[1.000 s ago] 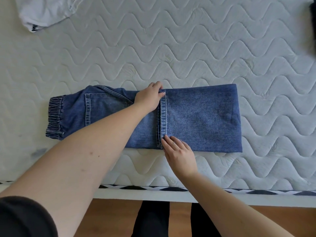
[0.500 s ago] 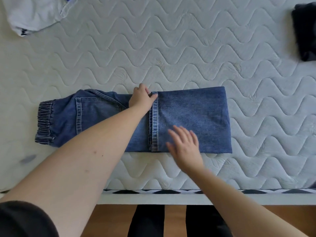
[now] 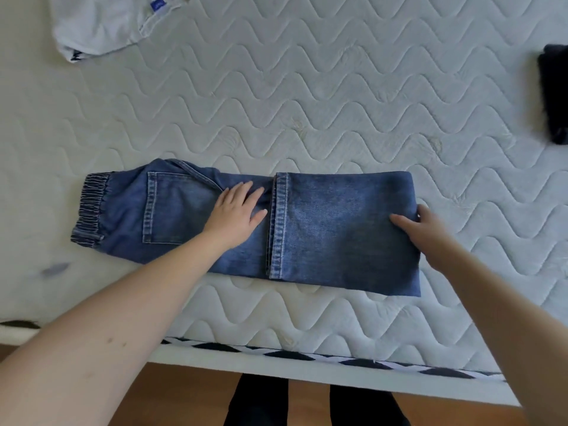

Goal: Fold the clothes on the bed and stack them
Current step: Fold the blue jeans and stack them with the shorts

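A pair of blue jeans lies flat across the near part of the white quilted mattress, waistband to the left, the legs folded back so their hems sit at the middle. My left hand rests flat and open on the denim just left of the hems. My right hand is at the folded right edge, thumb on top and fingers curled around the fold.
A crumpled white garment lies at the far left of the bed. A dark folded garment sits at the right edge. The mattress's front edge and the wooden floor are just below.
My left hand slid from the hems' far end down onto the seat area and flattened. My right hand travelled from the hems' near end across to the folded right edge.
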A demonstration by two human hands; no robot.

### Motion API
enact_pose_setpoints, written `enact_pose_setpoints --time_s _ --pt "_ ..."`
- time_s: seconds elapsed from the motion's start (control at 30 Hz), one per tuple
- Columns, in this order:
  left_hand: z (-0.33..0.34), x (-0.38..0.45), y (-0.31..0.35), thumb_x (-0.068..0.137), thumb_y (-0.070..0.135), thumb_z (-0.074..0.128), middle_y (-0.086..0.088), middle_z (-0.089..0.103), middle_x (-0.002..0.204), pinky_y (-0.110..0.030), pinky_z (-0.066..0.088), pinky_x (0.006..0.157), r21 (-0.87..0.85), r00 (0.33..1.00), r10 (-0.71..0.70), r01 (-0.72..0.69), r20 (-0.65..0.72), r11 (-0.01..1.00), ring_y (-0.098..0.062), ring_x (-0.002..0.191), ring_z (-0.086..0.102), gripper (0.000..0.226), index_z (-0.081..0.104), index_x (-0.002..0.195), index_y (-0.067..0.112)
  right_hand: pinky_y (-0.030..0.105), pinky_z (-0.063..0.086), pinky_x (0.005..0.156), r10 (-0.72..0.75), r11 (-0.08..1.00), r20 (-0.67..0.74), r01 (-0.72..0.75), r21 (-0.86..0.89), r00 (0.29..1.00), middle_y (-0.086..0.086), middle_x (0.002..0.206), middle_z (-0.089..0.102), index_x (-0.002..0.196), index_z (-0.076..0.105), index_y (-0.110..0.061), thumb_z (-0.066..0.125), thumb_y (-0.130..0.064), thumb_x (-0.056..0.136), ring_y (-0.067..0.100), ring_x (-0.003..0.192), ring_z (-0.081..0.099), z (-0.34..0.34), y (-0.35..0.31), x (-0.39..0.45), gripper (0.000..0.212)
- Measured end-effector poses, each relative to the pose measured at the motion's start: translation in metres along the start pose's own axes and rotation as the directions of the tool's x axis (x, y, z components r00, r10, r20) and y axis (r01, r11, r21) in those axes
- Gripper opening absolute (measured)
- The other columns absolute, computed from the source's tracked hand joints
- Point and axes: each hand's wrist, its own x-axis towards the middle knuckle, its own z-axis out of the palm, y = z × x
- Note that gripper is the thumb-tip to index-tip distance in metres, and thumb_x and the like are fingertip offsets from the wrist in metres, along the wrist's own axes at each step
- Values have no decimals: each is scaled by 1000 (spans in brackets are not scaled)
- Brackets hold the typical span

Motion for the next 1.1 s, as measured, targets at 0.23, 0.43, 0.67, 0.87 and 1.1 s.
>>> enact_pose_setpoints --time_s 0.23,0.43,0.67,0.87,1.1 --pt "-13 0 14 96 63 9 -11 -1 163 -50 6 120 31 983 -33 28 181 999 -29 149 0 63 -9 152 41 46 58 83 -175 976 124 156 150 977 4 103 69 101 60 -27 59 -15 94 25 95 67 4 -44 -51 14" --pt "-16 10 21 97 62 13 -12 8 160 -55 15 116 42 985 -97 92 144 995 -32 147 7 60 3 152 40 40 57 81 -288 950 239 244 197 927 5 100 73 107 65 -17 59 -9 93 25 95 70 13 -91 -91 17" --pt "-15 7 10 99 58 20 -13 11 159 -53 18 112 66 995 -28 22 100 998 -31 145 11 60 8 154 36 37 59 81 -416 888 354 290 357 838 7 94 73 106 65 -7 54 -3 95 26 91 70 64 -159 -126 16" --pt "-24 8 -24 97 44 43 -6 32 152 -44 32 108 -87 991 125 -121 39 989 -27 137 33 58 29 150 26 35 57 76 -431 873 364 281 398 826 7 90 72 109 63 -3 54 -3 95 22 85 70 125 -190 -138 17" --pt "-38 -60 -96 97 14 44 11 69 99 -12 42 68 -779 944 -329 221 20 587 6 77 59 27 67 106 26 23 55 62 -395 900 259 315 300 882 -1 74 71 94 63 -8 59 -8 94 17 72 70 202 -222 -142 4"
